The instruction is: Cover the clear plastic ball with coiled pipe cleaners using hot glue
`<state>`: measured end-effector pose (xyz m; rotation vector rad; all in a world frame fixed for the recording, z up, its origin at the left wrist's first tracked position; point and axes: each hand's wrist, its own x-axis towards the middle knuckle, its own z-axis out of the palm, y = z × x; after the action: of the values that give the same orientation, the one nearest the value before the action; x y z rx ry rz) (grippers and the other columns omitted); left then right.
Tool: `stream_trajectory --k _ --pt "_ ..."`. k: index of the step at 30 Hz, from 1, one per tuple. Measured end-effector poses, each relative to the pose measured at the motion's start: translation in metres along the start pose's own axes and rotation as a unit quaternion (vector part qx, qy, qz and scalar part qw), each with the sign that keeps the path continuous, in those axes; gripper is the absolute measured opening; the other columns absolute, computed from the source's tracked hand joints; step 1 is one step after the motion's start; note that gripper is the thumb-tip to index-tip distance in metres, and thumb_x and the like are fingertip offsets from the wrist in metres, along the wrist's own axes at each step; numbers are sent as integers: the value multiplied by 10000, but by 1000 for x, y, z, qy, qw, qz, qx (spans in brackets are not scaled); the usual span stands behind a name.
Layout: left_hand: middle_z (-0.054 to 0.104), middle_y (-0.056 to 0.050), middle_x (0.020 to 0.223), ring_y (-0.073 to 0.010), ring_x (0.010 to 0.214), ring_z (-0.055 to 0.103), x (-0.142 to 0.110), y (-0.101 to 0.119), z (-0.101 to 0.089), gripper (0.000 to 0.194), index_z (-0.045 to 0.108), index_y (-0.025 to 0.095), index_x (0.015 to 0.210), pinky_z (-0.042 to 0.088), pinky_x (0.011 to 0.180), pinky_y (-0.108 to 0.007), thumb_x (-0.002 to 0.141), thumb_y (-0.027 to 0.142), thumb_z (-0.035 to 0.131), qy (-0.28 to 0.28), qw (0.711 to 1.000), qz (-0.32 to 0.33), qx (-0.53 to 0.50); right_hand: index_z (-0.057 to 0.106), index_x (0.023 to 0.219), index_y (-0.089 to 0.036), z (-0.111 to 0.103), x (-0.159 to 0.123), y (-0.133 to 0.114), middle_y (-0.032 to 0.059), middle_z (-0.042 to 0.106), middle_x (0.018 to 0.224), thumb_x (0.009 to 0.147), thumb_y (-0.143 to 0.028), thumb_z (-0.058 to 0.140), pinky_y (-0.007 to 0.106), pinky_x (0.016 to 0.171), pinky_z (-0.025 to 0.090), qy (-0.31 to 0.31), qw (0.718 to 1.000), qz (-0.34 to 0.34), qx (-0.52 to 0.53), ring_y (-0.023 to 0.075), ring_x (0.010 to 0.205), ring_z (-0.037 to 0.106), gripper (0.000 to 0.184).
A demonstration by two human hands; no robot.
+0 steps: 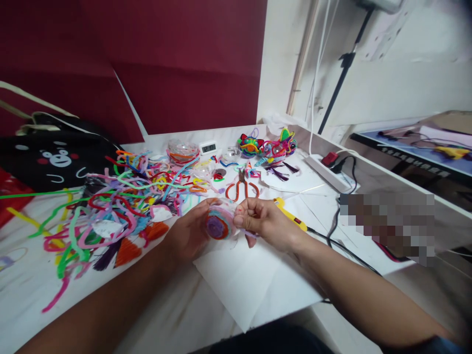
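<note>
Clearly, the coiled piece sits between left fingers and right fingers.

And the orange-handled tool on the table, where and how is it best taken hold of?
Probably by its orange handles, coming from the camera wearer's side: they bow apart toward the wearer, while the metal tip points away.

On the table, the heap of craft stems lies left, the pliers beyond the craft piece between left hand and right hand, the digital clock farther back, the power strip far right
</note>
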<state>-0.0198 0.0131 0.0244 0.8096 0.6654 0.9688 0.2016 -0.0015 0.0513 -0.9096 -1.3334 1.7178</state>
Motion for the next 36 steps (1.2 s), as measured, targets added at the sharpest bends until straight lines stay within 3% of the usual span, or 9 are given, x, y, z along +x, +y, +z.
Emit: stream_trajectory --k 5,8,14,17,20,25,31,36 --pt "790 -13 815 -170 688 714 2 5 6 344 789 159 928 586 619 -263 736 374 977 14 999 6 38 623 774 -192 -2 -3 -4 -97 608 551 620 -558 1020 188 404 410 -9 999 6 -41 68 396 550 561" --pt "773 0 787 -152 674 687 1 9 11 423 782 177 948 542 596 -233 681 413 1009 22 991 30 128 630 797 -188 -2 -5 -2 -92 600 544 651 -577 1001 184 405 408 -16 997 13 -75 68 407 546 557" --pt "701 27 746 -140 676 649 -7 17 15 418 704 194 918 534 591 -222 714 426 985 -36 961 34 273 657 848 -193 0 -9 2 -73 619 624 708 -596 973 216 436 459 -41 992 9 -119 84 463 556 531" --pt "674 35 715 -148 657 648 -10 20 18 435 669 198 881 564 580 -243 708 439 988 -58 954 -1 294 675 868 -193 0 -10 2 -62 625 644 739 -623 949 222 446 446 -48 988 7 -145 93 483 568 526" --pt "649 44 641 -122 588 615 -11 22 19 438 685 183 861 550 553 -225 694 433 1004 -70 953 -32 293 690 866 -194 1 -11 2 -63 621 646 725 -644 953 229 443 436 -42 985 10 -169 97 485 565 540" --pt "669 47 596 -61 508 576 -8 20 16 460 714 158 782 458 484 -135 589 367 1075 -28 970 -1 240 720 868 -180 2 -10 -1 -65 639 631 673 -609 994 240 482 460 -18 989 -1 -144 93 501 559 545" --pt "802 -2 685 -146 585 749 -5 17 17 472 721 170 786 612 561 -215 555 332 1099 -13 989 15 146 754 917 -155 0 -8 -4 -82 639 561 608 -489 1047 220 491 436 7 997 -12 -81 82 493 550 541" --pt "842 -24 752 -196 648 797 -5 15 18 437 720 171 800 671 619 -287 592 308 1080 -6 993 36 115 741 940 -157 -2 -5 -3 -78 691 605 556 -387 1074 227 495 490 23 999 -14 -33 83 466 585 558"
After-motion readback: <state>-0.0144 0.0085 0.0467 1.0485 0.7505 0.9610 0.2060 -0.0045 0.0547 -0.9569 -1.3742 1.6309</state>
